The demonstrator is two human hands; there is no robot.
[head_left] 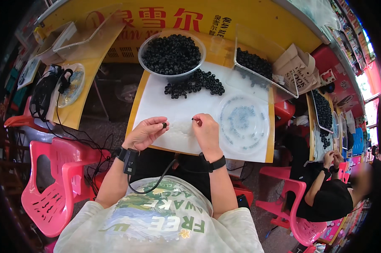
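Assembly step judged in hand: left hand (145, 133) pinches a small black ring-shaped bead (164, 125); right hand (206, 130), just beside, fingertips closed on a tiny dark piece (193, 119). Joining needs fine alignment.

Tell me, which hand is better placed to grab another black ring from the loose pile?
Probably the right hand: it lies more directly below the loose pile. The left hand already pinches a black ring.
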